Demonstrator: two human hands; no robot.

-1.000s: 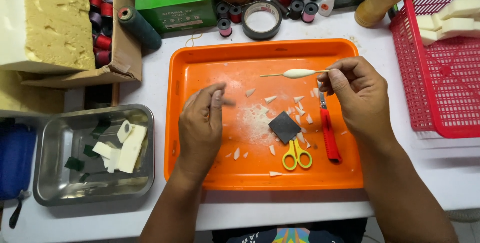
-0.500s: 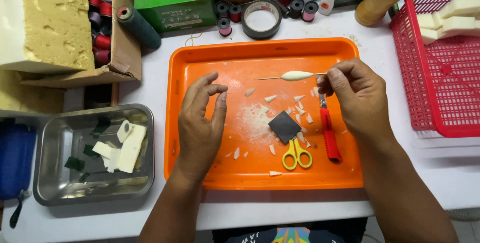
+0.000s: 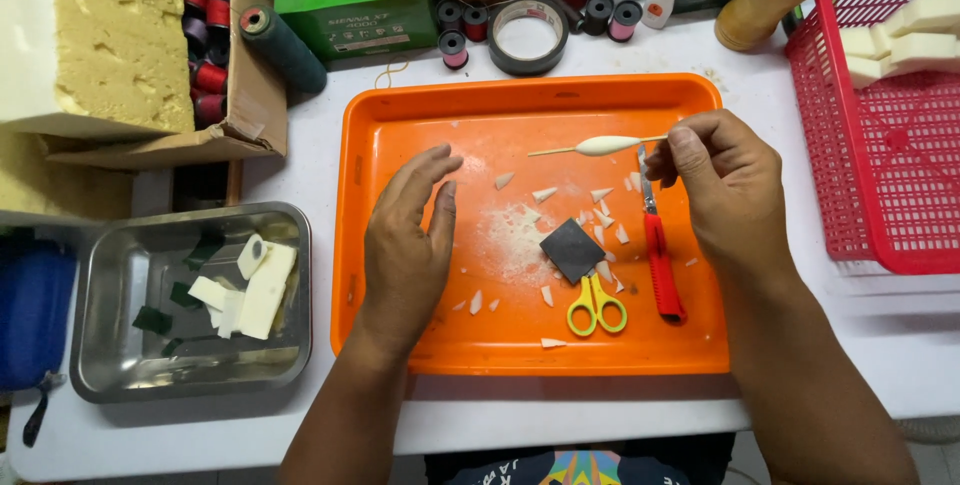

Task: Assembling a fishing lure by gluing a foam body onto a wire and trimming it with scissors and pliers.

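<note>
My right hand [image 3: 725, 185] pinches a thin wooden stick carrying a slim white carved float body [image 3: 605, 145], held level over the far part of the orange tray [image 3: 420, 110]. My left hand [image 3: 408, 235] rests palm down on the tray's left half, fingers together, holding nothing. Between the hands lie white shavings and dust [image 3: 515, 230], a dark square sanding pad [image 3: 572, 250], small yellow-handled scissors [image 3: 596, 307] and a red-handled craft knife [image 3: 658, 260] just under my right hand.
A steel pan [image 3: 120, 365] with white and dark foam offcuts sits at the left. A cardboard box with a yellow foam block [image 3: 110, 35], thread spools, a tape roll [image 3: 527, 37] and a green box [image 3: 340, 5] line the back. A red basket [image 3: 890, 195] holds white blocks at the right.
My left hand has slid a little away from the shavings toward the tray's left side. My right hand still holds the stick in nearly the same place.
</note>
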